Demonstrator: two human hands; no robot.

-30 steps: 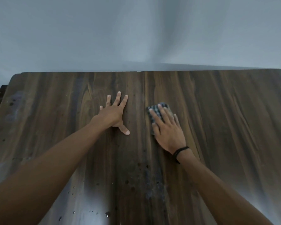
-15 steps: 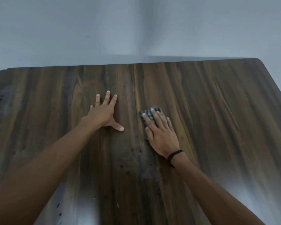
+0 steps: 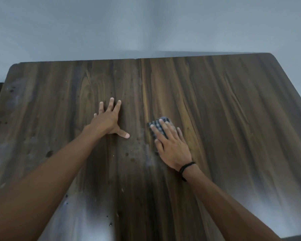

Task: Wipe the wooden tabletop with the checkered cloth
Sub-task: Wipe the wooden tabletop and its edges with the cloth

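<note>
On wooden tabletop, right hand (flat) slid checkered cloth rightward.

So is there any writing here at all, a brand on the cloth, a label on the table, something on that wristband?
None to read. The cloth under the right hand shows only a checked pattern, no label in view. The wristband is plain black. The table has only wood grain, spots and glare. The left hand lies flat on bare wood, and the wall is blank.
</note>
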